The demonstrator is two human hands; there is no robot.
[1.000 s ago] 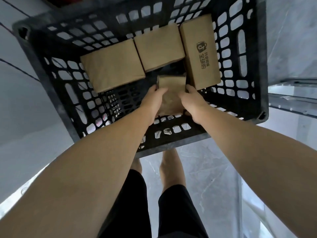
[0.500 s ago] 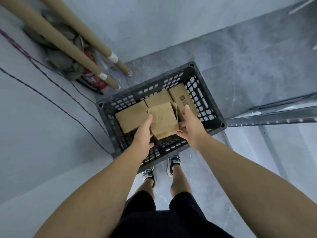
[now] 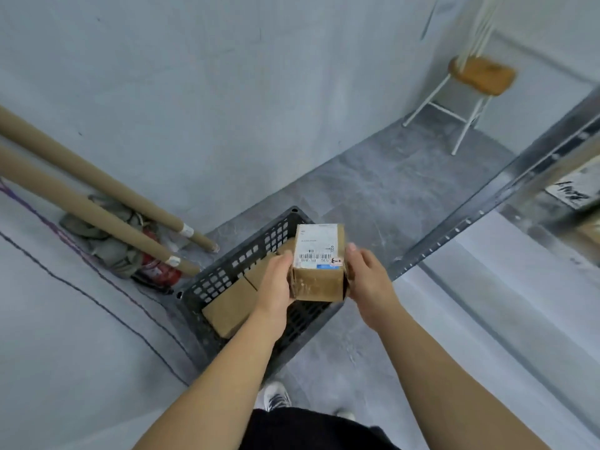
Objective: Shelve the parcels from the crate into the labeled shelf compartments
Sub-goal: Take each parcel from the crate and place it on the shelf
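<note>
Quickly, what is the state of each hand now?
Left hand: closed on the parcel, holding it above the crate.
Right hand: open, beside the parcel's right side.

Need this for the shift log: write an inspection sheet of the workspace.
Surface: grey tiled floor; the black crate stands on it.
Job's things: crate holds brown parcels; one labelled parcel held above it; metal shelf frame at right.
Clutter: two cardboard tubes, grey cloth, red object in the corner.
Grippers: left hand grips the labelled parcel; right hand touches its right side, fingers relaxed.
Cables: thin dark line along the left wall, cable or mark unclear.
Surroundings: grey walls, wooden-seat stool at back.
</note>
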